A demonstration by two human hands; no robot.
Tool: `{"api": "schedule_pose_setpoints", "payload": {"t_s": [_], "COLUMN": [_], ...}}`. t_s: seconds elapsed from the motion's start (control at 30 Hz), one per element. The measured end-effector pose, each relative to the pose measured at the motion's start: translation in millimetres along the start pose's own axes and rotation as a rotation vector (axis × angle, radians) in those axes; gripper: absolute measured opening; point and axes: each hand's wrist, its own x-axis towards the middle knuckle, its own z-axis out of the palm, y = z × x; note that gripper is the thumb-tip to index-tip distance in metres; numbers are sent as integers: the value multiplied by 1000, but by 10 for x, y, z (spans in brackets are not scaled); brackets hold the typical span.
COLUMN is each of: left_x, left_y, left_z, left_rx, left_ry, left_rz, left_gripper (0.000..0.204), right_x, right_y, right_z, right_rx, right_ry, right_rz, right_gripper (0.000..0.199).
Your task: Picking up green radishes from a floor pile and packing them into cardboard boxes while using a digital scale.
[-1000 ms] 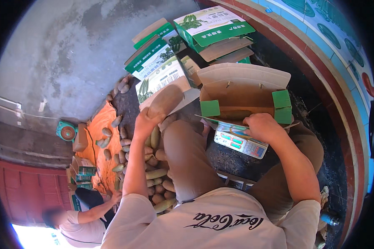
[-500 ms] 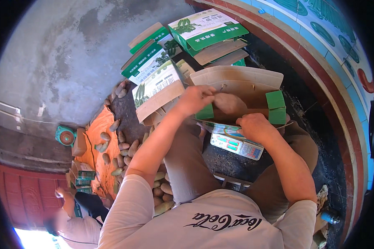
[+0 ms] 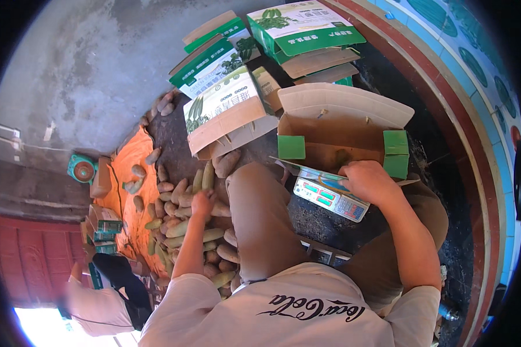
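Note:
An open cardboard box (image 3: 344,124) with green corner flaps stands in front of me at the right. My right hand (image 3: 366,180) is closed on the box's near wall, thumb side toward the inside. A dark shape lies in the box's shaded bottom, too dim to name. My left hand (image 3: 202,203) is down at the pile on the floor, fingers curled, among brown root vegetables (image 3: 179,189) and green radishes (image 3: 208,175). What it grips, if anything, is hidden. Between my knees, a digital scale (image 3: 331,199) shows lit displays at the box's near side.
Printed green-and-white boxes (image 3: 228,104) stand beyond the pile, with another box (image 3: 307,26) farther back. An orange sheet (image 3: 132,196) lies left of the pile. A second person (image 3: 107,295) works at lower left near stacked boxes (image 3: 105,225). A tiled wall curves along the right.
My left hand has left the box, where a brown root vegetable was at its fingers, and swung left down to the pile. My right hand stays on the box wall.

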Motion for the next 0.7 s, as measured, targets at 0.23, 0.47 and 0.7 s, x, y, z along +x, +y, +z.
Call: {"api": "schedule_pose_setpoints", "payload": {"t_s": [0.23, 0.47, 0.7], "left_x": [-917, -1519, -1336], "left_y": [-1107, -1392, -748], "left_z": [1089, 1651, 1631], "left_rx": [91, -3, 3], "left_ry": [-392, -568, -457], "left_rz": [-396, -469, -446], "left_gripper": [43, 72, 75], "right_x": [-21, 28, 60], "right_y": [-24, -132, -46], "right_z": [-108, -169, -85], "right_rx": [39, 126, 128], "right_ry": [19, 22, 80], "right_rz": [17, 46, 31], "right_gripper": [26, 24, 24]}}
